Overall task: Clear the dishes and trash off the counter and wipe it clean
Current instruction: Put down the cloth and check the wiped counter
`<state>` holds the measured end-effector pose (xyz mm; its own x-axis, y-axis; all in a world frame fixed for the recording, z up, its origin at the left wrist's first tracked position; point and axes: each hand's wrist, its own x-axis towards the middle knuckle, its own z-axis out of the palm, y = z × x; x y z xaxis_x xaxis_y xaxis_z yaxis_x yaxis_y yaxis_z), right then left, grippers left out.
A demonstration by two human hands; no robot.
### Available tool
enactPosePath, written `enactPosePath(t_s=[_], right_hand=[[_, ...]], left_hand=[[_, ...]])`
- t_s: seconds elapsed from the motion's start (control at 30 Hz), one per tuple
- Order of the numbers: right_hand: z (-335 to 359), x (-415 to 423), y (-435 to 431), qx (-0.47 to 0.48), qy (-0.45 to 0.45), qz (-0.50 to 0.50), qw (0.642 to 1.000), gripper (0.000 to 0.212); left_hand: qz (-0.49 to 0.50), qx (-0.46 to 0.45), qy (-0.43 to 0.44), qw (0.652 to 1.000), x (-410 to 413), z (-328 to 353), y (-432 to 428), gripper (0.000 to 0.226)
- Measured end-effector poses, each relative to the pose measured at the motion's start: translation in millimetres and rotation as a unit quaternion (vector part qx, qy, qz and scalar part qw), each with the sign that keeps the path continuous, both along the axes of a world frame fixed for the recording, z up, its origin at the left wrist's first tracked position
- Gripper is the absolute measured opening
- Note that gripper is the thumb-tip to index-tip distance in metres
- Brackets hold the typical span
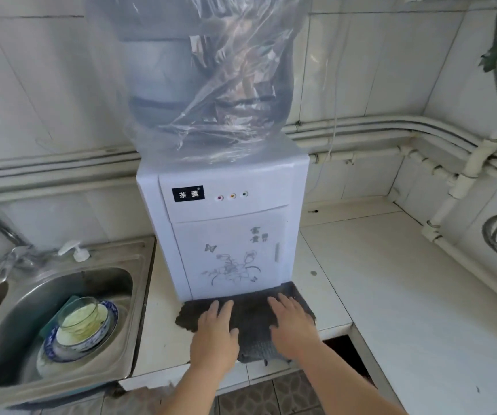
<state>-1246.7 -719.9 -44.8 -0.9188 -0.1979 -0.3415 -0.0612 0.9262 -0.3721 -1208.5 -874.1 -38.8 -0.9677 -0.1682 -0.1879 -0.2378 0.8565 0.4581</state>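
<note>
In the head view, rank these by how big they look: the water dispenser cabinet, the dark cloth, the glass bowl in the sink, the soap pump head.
Largest to smallest:
1. Water dispenser cabinet
2. Dark cloth under both hands
3. Glass bowl
4. Soap pump head
The pump sits farther back, so it may look smaller than it is.

The plastic-wrapped blue water bottle (199, 70) runs off the frame's top edge. Both flat hands hide the middle of the dark grey cloth (251, 317). At lower left, the steel sink (11, 327) is cut by the edge, its stacked blue-rimmed dishes (82, 330) partly covering one another.
</note>
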Motion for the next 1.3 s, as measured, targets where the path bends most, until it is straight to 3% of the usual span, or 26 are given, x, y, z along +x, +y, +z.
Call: enactPosePath(t_s=[0.1,0.2,0.3,0.47,0.6,0.67,1.03,1.17,1.3], right_hand=[[-15.6,0.1,2.6,0.081,0.008,0.077,0.994,0.048],[-7.9,-7.1,4.8,0.102,0.074,0.072,0.989,0.038],[-12.4,-13.5,11.0,0.106,0.071,0.091,0.988,0.048],[-13.0,-11.8,7.4,0.152,0.051,0.084,0.983,0.051],[-12.5,-12.5,-6.1,0.176,0.041,0.058,0.982,0.051],[-12.9,-10.2,-9.1,0.178,0.036,0.045,0.982,0.054],[-5.8,0.9,-7.8,0.086,-0.016,-0.030,0.996,0.062],[-0.9,13.1,17.0,0.079,0.015,-0.129,0.988,0.056],[7.6,31.6,72.8,0.081,0.016,-0.262,0.961,0.050]], left_hand=[[-0.057,-0.136,-0.041,0.988,-3.7,-7.3,9.4,0.056],[-0.062,-0.181,-0.065,0.979,-8.2,-5.9,11.9,0.050],[-0.072,-0.213,-0.078,0.971,-13.3,-6.7,14.1,0.044],[-0.079,-0.196,-0.085,0.974,-18.5,-17.1,12.4,0.052],[-0.106,-0.199,0.019,0.974,-15.8,-13.9,6.9,0.047],[-0.146,-0.195,0.031,0.969,-15.0,-18.9,7.7,0.043],[-0.223,-0.230,-0.065,0.945,-35.5,-8.3,0.4,0.051],[-0.257,-0.239,-0.044,0.935,-41.4,2.0,9.9,0.044],[-0.309,-0.150,0.011,0.939,-45.7,5.3,38.9,0.043]])
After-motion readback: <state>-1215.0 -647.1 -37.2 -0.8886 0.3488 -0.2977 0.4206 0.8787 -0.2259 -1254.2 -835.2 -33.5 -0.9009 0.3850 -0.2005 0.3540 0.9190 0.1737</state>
